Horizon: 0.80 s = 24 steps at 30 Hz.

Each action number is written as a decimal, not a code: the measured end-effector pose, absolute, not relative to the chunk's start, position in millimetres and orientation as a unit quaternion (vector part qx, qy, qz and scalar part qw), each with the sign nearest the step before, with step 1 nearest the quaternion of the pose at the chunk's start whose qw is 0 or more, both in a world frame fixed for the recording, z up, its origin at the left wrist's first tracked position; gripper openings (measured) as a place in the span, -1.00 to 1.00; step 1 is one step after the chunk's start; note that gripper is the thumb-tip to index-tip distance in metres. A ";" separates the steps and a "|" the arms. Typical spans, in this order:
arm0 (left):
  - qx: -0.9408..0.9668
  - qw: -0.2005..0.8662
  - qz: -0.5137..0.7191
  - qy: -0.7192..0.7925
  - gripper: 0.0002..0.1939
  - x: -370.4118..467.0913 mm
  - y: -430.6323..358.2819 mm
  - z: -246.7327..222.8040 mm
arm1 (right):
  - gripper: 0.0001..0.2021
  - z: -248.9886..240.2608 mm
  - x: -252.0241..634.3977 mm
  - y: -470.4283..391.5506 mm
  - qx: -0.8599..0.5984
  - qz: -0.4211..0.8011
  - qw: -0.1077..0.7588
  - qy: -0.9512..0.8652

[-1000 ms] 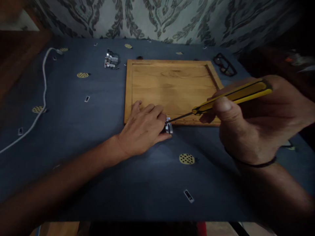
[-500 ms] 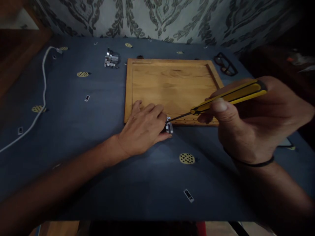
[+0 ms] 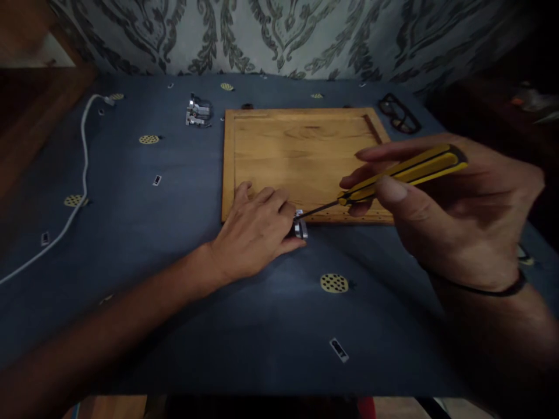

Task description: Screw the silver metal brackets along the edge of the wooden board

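Glasses [image 3: 398, 118] right of panel [image 3: 301, 154]

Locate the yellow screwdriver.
In the head view, the yellow screwdriver is right of centre in the right hand, its tip by the metal fitting at the near edge of the wooden panel.

The scene is dim, lit palely from a source out of view. Light is clearest on the wooden panel [image 3: 301, 157] and the middle of the blue tablecloth [image 3: 271, 337]; the right side sinks nearly to black. Soft shadows lie below the right hand [image 3: 463, 215]. A small metal fitting [image 3: 301, 230] glints. Edges look stretched and smeared, the centre sharper.
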<state>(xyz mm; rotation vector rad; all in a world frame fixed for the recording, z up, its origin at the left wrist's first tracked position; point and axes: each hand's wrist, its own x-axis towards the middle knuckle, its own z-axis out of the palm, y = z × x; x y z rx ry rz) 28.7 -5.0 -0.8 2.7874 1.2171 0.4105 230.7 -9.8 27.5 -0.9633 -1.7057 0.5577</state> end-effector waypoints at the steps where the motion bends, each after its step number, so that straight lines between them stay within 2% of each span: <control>1: 0.907 0.037 0.134 0.397 -0.65 28.8 -5.0 -0.8 | -0.80 28.2 231.0 -11.0 -0.402 0.238 0.524 -0.712; 7: 0.907 0.044 0.120 0.402 -0.65 29.5 -5.3 1.7 | -0.94 30.8 227.4 -14.0 -0.422 0.223 0.508 -0.717; 12: 0.906 0.046 0.112 0.405 -0.64 29.6 -5.5 3.3 | -0.73 23.5 223.7 -7.9 -0.429 0.119 0.528 -0.723; 16: 0.907 0.042 0.117 0.402 -0.66 29.2 -5.0 2.9 | -0.74 19.2 220.7 -10.4 -0.433 0.073 0.564 -0.699; 20: 0.909 0.038 0.123 0.397 -0.66 28.4 -4.7 1.1 | -0.64 22.5 222.4 -13.0 -0.468 0.022 0.591 -0.656; 24: 0.909 0.032 0.129 0.395 -0.67 27.9 -5.3 -0.3 | -0.72 23.5 223.7 -9.9 -0.453 0.060 0.586 -0.670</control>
